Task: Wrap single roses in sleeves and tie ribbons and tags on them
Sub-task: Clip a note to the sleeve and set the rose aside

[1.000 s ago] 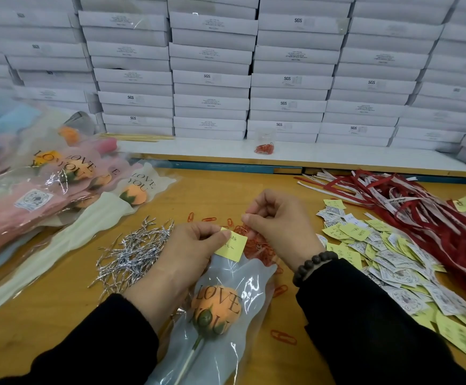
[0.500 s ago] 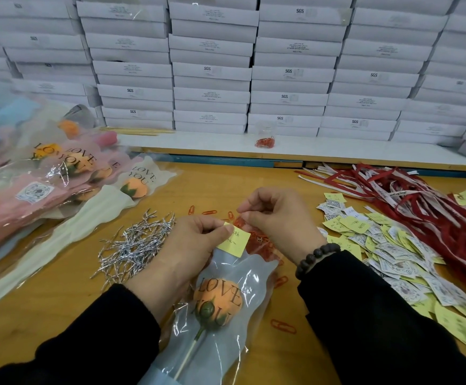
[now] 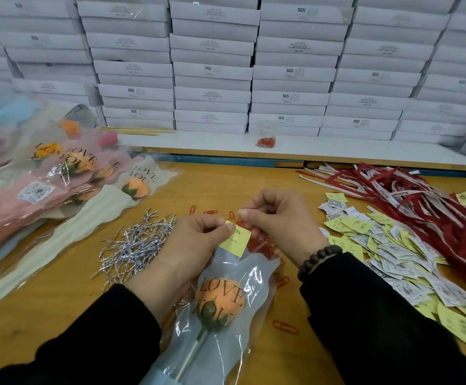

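Note:
An orange rose [image 3: 220, 300] lies in a clear sleeve [image 3: 226, 340] printed LOVE YOU, at the table's near middle. My left hand [image 3: 190, 243] pinches a yellow tag [image 3: 234, 238] against the sleeve's top edge. My right hand [image 3: 279, 218] is just beyond it, thumb and forefinger pinched on something small at the tag's upper corner; what it holds is too small to tell. Red paper clips [image 3: 262, 243] lie heaped under my right hand.
Wrapped roses [image 3: 59, 173] are piled at the left. Silver twist ties [image 3: 140, 240] lie left of my hands. Yellow and white tags [image 3: 379, 245] and red ribbons [image 3: 420, 207] cover the right side. White boxes [image 3: 212, 70] are stacked behind a white shelf [image 3: 337, 151].
The hands have stayed at the sleeve's top with the tag; only small finger shifts. The camera has tilted slightly.

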Motion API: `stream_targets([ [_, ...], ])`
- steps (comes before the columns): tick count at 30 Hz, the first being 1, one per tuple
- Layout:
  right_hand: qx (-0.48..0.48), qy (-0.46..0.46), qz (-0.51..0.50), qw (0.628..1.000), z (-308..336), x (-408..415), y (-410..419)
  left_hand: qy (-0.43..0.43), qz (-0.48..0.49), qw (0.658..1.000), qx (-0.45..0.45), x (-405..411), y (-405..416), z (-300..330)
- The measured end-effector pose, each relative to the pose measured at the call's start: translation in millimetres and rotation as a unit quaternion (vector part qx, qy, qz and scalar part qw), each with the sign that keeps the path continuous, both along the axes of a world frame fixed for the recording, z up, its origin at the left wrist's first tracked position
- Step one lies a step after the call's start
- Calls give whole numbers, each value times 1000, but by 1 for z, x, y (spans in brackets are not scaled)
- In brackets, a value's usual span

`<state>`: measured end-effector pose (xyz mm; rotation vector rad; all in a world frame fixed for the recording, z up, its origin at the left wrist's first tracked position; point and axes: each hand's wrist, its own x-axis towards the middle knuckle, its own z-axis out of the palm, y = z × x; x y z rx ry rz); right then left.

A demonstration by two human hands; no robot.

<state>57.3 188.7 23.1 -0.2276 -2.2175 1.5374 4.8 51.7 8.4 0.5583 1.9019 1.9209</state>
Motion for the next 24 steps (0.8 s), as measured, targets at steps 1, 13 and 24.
stream_targets([
  [1,-15,2,5,1000,-1,0,1,2,-4,1000,2,1,0,0],
  [13,8,11,-42,999,-5,-2,2,22,-21,1000,-8,4,0,3],
  [24,49,29,-45,997,-3,-3,-6,27,-2,999,-32,5,0,5],
])
